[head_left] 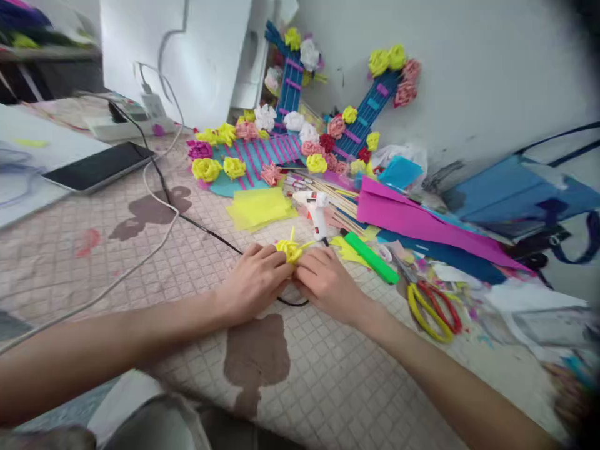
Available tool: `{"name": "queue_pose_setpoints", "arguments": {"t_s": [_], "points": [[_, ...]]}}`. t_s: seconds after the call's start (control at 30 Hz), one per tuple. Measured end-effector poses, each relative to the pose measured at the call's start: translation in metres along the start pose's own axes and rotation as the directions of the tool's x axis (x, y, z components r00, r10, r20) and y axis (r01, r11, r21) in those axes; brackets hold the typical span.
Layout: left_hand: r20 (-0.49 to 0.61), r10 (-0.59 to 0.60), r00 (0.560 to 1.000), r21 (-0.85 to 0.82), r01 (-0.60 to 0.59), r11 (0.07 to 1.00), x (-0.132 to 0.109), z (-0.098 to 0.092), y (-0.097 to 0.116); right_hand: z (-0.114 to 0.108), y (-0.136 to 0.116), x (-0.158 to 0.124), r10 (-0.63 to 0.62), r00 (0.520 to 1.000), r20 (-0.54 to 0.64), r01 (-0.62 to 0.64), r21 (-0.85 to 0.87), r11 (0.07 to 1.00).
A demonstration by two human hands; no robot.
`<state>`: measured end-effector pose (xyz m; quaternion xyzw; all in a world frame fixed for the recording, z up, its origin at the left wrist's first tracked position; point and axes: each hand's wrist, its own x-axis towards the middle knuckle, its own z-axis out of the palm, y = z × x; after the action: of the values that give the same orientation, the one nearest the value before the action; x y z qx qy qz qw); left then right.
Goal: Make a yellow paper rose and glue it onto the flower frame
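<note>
Between my two hands is a yellow paper flower (290, 250), with thin yellow strips sticking out at its top and right side. My left hand (257, 278) is closed, its bent fingers pinching the flower's left and lower side. From the right, my right hand (328, 281) pinches the same flower, its fingertips almost meeting the left ones. Both sets of fingertips are partly hidden. Just behind the hands stands a white glue gun (317, 215), and a stack of yellow paper pieces (262, 207) lies to its left.
Scissors (434, 309), a green cutter (372, 257), wooden sticks (342, 200) and a magenta sheet (422, 225) lie to the right. Paper-flower decorations (262, 156) stand at the back. A phone (100, 165) lies left; a white cable (159, 240) and black cable (206, 228) cross the table.
</note>
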<state>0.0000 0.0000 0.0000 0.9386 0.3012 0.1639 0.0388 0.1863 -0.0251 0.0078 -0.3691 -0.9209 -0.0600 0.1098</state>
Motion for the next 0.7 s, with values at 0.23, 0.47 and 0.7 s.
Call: {"name": "queue_pose_setpoints", "arguments": {"t_s": [0.23, 0.47, 0.7], "points": [[0.002, -0.013, 1.000, -0.057, 0.013, 0.998, -0.002, -0.001, 0.002, 0.006, -0.001, -0.011, 0.047, 0.973, -0.227, -0.034, 0.061, 0.998], [-0.026, -0.008, 1.000, -0.068, 0.006, 0.998, -0.001, 0.002, 0.001, 0.015, -0.004, -0.017, -0.002, 0.962, -0.273, -0.003, -0.020, 1.000], [-0.037, 0.004, 0.999, -0.075, -0.007, 0.997, 0.000, 0.001, 0.001, 0.020, -0.005, -0.015, 0.013, 0.962, -0.274, -0.026, -0.044, 0.999]]}}
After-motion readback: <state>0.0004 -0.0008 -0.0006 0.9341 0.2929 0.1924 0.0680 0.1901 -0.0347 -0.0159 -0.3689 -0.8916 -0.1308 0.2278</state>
